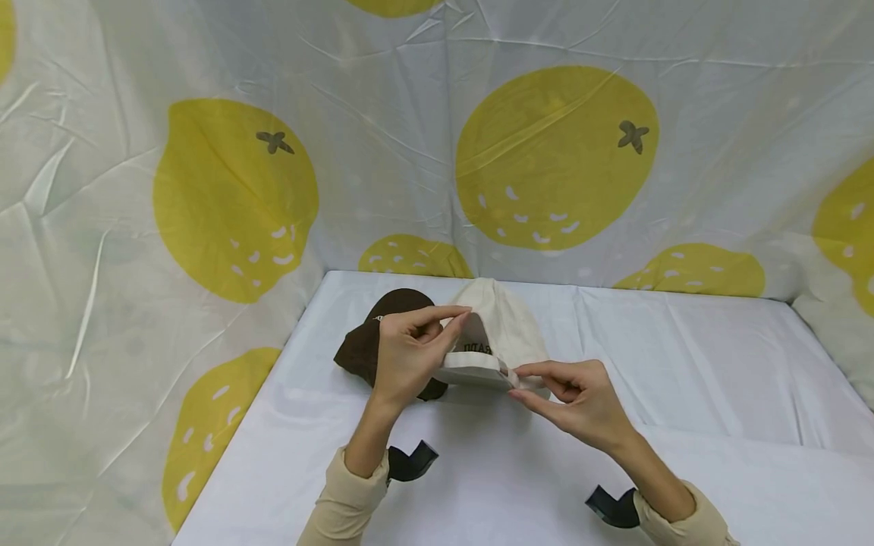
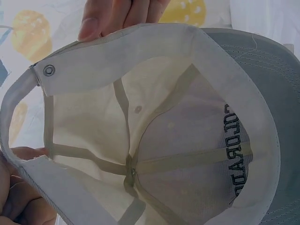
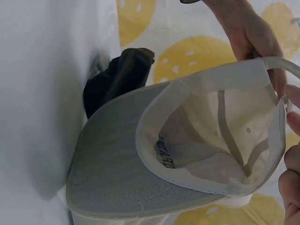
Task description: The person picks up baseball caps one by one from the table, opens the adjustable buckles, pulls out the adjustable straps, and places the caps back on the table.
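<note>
Both hands hold a cream baseball cap with its hollow inside facing me and its grey-lined brim pointing down toward the table. My left hand pinches the back edge at one end of the strap. On the other side, my right hand pinches the sweatband edge between thumb and fingers. A metal snap shows on the band beside the strap opening. Dark lettering is visible inside the crown. Behind my left hand sits a dark brown cap, partly hidden.
A white cloth covers the table. Curtains with printed lemons hang along the back and left. Black curved mounts stick out at both wrists, beside beige sleeves.
</note>
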`<state>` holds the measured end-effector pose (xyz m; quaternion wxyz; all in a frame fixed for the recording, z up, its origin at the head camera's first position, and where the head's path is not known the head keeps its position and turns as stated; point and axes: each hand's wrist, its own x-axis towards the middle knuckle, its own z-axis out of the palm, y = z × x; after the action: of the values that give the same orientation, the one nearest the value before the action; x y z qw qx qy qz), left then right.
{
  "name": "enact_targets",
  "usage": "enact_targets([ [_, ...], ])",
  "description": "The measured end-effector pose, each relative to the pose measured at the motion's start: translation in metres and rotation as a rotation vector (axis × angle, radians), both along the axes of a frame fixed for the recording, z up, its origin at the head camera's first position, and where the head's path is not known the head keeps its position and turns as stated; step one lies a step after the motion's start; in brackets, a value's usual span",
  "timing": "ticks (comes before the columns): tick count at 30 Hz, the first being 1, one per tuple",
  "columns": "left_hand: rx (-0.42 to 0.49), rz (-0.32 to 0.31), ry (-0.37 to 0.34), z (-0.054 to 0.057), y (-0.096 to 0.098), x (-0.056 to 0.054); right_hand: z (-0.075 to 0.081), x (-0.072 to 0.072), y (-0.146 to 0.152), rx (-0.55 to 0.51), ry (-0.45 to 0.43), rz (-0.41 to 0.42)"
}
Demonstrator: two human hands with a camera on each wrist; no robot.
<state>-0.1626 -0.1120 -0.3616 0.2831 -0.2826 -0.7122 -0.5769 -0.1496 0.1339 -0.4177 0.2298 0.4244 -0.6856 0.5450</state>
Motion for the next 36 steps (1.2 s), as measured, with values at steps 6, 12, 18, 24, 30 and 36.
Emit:
enact_targets([
  [6,0.006,0.007,-0.021,0.001,-0.002,0.000,0.002,0.000,0.000,-0.029,0.030,-0.036],
  [12,0.015,0.002,-0.062,0.001,-0.006,-0.001,0.003,0.002,0.001,-0.104,0.025,-0.056],
  [18,0.017,0.001,-0.090,0.003,-0.008,0.000,0.007,0.004,0.001,-0.200,-0.001,-0.043],
  [24,0.009,0.000,-0.100,0.003,-0.007,0.000,0.013,0.008,0.000,-0.285,-0.009,-0.064],
  [30,0.010,-0.018,-0.121,0.003,-0.005,0.000,0.021,0.014,0.000,-0.376,-0.031,-0.067],
  [36,0.000,-0.014,-0.127,0.004,-0.005,0.001,0.023,0.015,-0.001,-0.404,-0.059,-0.076],
])
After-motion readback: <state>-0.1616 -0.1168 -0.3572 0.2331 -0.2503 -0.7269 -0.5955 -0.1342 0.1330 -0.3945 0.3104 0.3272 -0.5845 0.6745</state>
